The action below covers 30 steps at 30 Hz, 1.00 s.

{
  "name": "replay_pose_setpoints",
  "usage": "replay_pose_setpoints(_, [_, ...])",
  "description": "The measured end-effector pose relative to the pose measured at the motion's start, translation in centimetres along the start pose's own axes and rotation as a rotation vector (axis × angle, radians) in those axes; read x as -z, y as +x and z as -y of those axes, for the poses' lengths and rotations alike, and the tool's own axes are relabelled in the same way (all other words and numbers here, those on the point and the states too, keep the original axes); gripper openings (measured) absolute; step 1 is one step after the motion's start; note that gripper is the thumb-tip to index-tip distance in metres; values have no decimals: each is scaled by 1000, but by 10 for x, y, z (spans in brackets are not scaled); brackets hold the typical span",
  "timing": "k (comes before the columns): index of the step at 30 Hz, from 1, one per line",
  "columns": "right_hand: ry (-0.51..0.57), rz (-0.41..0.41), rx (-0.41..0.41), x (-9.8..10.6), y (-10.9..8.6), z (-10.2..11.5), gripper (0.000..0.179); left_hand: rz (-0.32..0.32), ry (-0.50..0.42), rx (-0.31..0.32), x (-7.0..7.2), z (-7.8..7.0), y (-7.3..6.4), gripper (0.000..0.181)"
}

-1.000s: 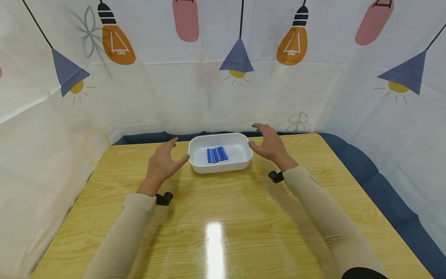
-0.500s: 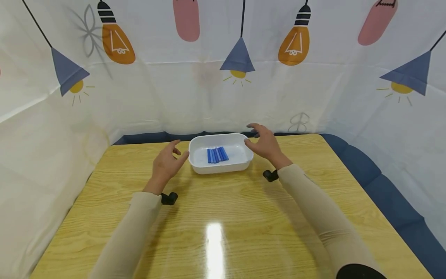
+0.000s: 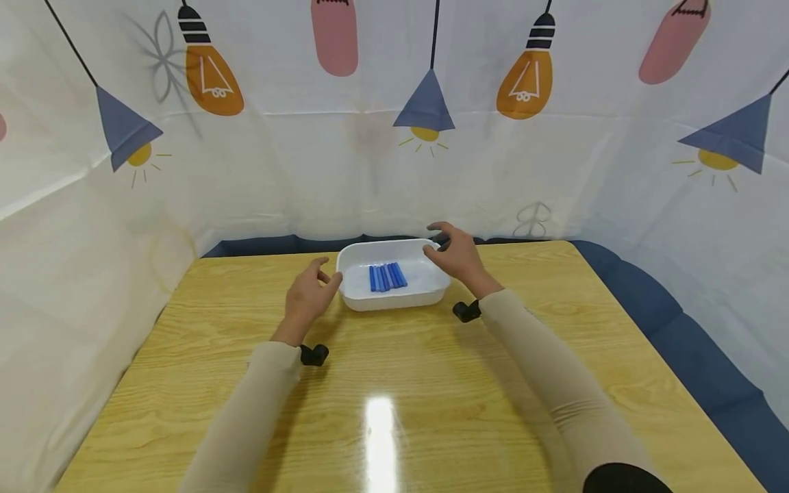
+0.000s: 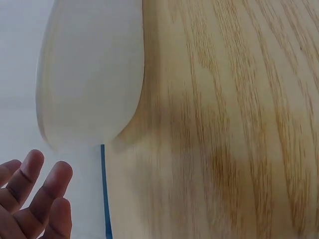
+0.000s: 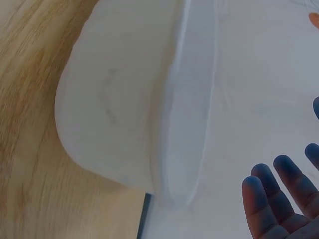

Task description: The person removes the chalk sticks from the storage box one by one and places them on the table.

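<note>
A white oblong tray (image 3: 422, 281) stands near the far edge of the table, with several short blue sticks (image 3: 388, 276) lying side by side in it. My left hand (image 3: 306, 298) is at the tray's left end, fingers loosely bent and thumb towards the rim. In the left wrist view its fingertips (image 4: 59, 174) show a small gap from the tray (image 4: 94, 74). My right hand (image 3: 459, 259) hovers by the tray's right end, thumb and fingers spread apart over the rim. The right wrist view shows its fingers (image 5: 281, 189) apart from the tray wall (image 5: 114, 99).
The wooden table (image 3: 345, 383) reaches back to a white curtain (image 3: 296, 171) printed with lamps. Dark blue padded seating (image 3: 653, 308) runs along the right side and behind the far edge. Each wrist wears a small black camera.
Both hands have moved inward, the left to the right and the right to the left, closer to the tray's ends. The tray and blue sticks stay in place on the table.
</note>
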State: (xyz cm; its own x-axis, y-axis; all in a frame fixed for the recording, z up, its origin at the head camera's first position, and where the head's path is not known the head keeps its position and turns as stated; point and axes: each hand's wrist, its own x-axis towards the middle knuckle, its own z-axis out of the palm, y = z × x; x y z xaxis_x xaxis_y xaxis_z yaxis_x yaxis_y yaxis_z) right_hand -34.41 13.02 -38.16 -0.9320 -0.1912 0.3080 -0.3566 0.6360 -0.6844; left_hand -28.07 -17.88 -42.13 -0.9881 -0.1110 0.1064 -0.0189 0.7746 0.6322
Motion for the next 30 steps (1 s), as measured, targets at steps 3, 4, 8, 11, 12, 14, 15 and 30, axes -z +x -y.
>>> replay_pose_setpoints(3, [16, -5, 0, -6, 1, 1, 44, 3, -6, 17, -3, -2, 0, 63])
replay_pose_setpoints(4, [20, -6, 0, -8, 2, 1, 42, -1, -6, 24, -4, -3, 1, 62])
replay_pose_setpoints(8, [32, 0, 1, -16, 7, -1, 40, -3, -4, 52, -9, -5, 4, 60])
replay_pose_setpoints(11, [46, 3, -7, -21, 9, -2, 38, 6, -11, 76, -12, -6, 8, 58])
replay_pose_setpoints(12, [49, 4, -12, -22, 10, -3, 37, 10, -14, 83, -13, -6, 9, 58])
replay_pose_setpoints(14, [55, 4, -24, -25, 11, -4, 36, 19, -18, 98, -14, -6, 11, 58])
replay_pose_setpoints(15, [56, 4, -32, -27, 12, -5, 36, 24, -18, 105, -15, -6, 12, 57])
replay_pose_setpoints(30, [73, 14, -87, -55, 23, -1, 38, 1, -19, 133, -28, -3, 18, 51])
